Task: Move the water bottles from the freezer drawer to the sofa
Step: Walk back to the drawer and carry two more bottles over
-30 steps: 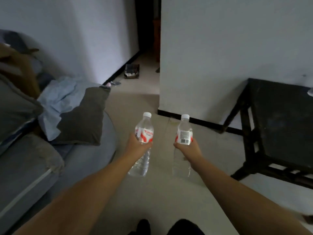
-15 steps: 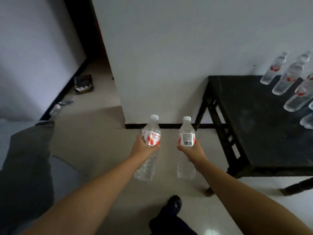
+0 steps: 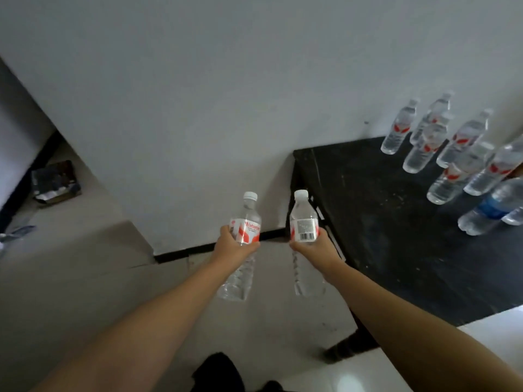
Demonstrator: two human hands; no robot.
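Note:
My left hand (image 3: pixel 232 250) grips a clear water bottle (image 3: pixel 245 219) with a red and white label and a white cap, held upright over the floor. A second clear water bottle (image 3: pixel 303 219), its barcode facing me, is held upright in my right hand (image 3: pixel 314 250) next to the corner of a black table (image 3: pixel 382 236). Both bottles are side by side, a little apart. The sofa and the freezer drawer are out of view.
Several more water bottles (image 3: pixel 424 145) stand on the table's far right, one with a blue label (image 3: pixel 492 207). A white wall with a black skirting (image 3: pixel 209 247) is straight ahead. A dark box (image 3: pixel 55 179) lies on the floor in the passage at left.
My view has swung right: the sofa has left the frame and the black table with its bottles has come in. Both hands still hold their bottles the same way.

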